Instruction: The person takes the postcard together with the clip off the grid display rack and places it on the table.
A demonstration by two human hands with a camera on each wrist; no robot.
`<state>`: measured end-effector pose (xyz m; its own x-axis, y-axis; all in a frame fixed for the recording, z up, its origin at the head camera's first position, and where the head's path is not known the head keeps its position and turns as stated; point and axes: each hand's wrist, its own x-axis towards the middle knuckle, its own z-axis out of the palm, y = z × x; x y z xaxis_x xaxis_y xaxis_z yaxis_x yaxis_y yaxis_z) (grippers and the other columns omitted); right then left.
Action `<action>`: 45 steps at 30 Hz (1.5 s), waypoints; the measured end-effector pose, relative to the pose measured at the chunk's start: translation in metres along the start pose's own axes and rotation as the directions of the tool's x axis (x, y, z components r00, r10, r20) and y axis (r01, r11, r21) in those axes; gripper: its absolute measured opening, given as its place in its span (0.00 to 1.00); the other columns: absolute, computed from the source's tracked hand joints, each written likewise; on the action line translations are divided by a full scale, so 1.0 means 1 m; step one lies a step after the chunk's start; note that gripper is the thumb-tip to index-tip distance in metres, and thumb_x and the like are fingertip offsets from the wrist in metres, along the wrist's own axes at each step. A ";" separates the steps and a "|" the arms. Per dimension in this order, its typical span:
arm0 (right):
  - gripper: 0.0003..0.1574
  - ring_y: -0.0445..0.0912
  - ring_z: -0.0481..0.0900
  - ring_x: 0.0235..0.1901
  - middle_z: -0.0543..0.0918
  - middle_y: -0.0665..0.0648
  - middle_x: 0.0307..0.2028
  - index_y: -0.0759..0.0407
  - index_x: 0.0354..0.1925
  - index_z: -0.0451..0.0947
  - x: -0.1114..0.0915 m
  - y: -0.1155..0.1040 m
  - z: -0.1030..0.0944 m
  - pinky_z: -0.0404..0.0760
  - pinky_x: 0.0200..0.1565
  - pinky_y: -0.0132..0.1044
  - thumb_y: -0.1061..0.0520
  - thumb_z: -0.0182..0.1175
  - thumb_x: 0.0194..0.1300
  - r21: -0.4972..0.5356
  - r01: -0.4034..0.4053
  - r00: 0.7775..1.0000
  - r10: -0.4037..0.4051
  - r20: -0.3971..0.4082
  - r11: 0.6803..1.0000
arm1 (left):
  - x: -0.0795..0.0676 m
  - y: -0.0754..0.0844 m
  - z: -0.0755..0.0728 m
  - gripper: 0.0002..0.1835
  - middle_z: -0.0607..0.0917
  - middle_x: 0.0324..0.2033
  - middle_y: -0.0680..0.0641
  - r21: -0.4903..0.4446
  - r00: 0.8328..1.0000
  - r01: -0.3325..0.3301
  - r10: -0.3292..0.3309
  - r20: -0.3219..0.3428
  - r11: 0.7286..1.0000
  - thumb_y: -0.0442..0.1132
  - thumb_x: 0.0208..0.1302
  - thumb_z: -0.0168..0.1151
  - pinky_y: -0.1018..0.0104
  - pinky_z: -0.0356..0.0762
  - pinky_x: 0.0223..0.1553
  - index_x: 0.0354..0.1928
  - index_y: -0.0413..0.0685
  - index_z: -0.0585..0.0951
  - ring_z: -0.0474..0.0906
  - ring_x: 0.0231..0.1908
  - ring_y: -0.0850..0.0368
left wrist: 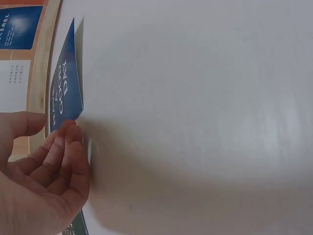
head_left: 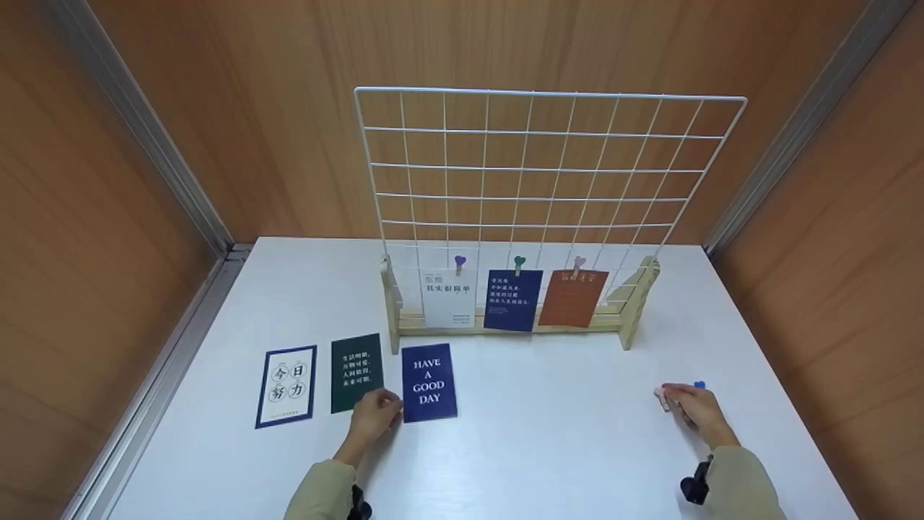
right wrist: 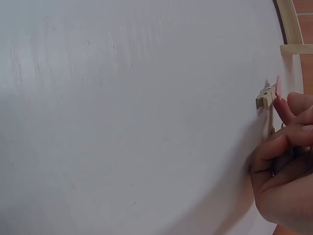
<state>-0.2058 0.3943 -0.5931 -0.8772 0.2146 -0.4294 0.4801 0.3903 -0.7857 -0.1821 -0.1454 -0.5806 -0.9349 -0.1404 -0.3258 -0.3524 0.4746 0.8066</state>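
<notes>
My left hand [head_left: 375, 415] is at the left edge of a blue "HAVE A GOOD DAY" card [head_left: 430, 383], its fingertips touching the card's near corner in the left wrist view. Thumb and fingers stand apart there. Left of that hand lies a dark green card [head_left: 356, 368]; a white card with a blue border [head_left: 286, 386] is farther left. Over at the right, my right hand [head_left: 696, 412] pinches a small wooden clothespin with a pink heart [right wrist: 268, 95] by its heart end. A blue heart [head_left: 699, 384] shows just behind this hand.
A white wire grid [head_left: 530, 170] stands in a wooden base [head_left: 632, 307] at the back. White [head_left: 447, 300], dark blue [head_left: 514, 302] and orange [head_left: 574, 300] cards hang low on it from heart clothespins. Wooden panels [head_left: 108, 289] enclose the white table [head_left: 548, 433].
</notes>
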 end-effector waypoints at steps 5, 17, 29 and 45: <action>0.31 0.39 0.66 0.26 0.75 0.54 0.43 0.68 0.57 0.64 -0.001 -0.009 0.000 0.68 0.26 0.28 0.48 0.51 0.63 0.093 0.040 0.999 -0.041 0.007 0.995 | 0.001 0.006 0.000 0.09 0.76 0.24 0.45 -0.046 1.000 -0.026 0.025 -0.018 0.999 0.37 0.59 0.54 0.64 0.73 0.20 0.38 0.38 0.75 0.73 0.24 0.53; 0.27 0.37 0.64 0.16 0.68 0.49 0.18 0.72 0.53 0.67 -0.001 -0.061 0.025 0.67 0.20 0.29 0.53 0.53 0.62 0.171 0.185 0.982 -0.186 -0.011 0.968 | 0.007 0.029 -0.002 0.08 0.77 0.26 0.47 -0.062 0.986 -0.163 0.160 -0.049 0.985 0.35 0.59 0.54 0.66 0.73 0.29 0.37 0.37 0.76 0.73 0.28 0.56; 0.25 0.36 0.65 0.15 0.70 0.49 0.18 0.73 0.48 0.71 -0.002 -0.119 0.063 0.67 0.20 0.26 0.54 0.56 0.60 0.220 0.303 0.950 -0.313 0.015 0.927 | 0.016 0.049 0.003 0.09 0.77 0.28 0.48 -0.023 0.973 -0.228 0.227 -0.032 0.973 0.37 0.59 0.55 0.65 0.72 0.30 0.38 0.38 0.77 0.72 0.30 0.56; 0.22 0.38 0.66 0.16 0.73 0.52 0.21 0.70 0.49 0.72 -0.006 -0.153 0.092 0.68 0.20 0.27 0.56 0.55 0.61 0.220 0.352 0.922 -0.378 0.088 0.910 | 0.020 0.065 0.009 0.08 0.76 0.27 0.49 0.019 0.952 -0.305 0.305 -0.007 0.952 0.36 0.59 0.55 0.63 0.70 0.33 0.38 0.39 0.78 0.70 0.29 0.56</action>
<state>-0.2737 0.2503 -0.5110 -0.9900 -0.0281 -0.1382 0.1279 0.2340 -0.9638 -0.2238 -0.1091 -0.5393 -0.9982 0.0047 -0.0605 -0.0496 0.5115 0.8579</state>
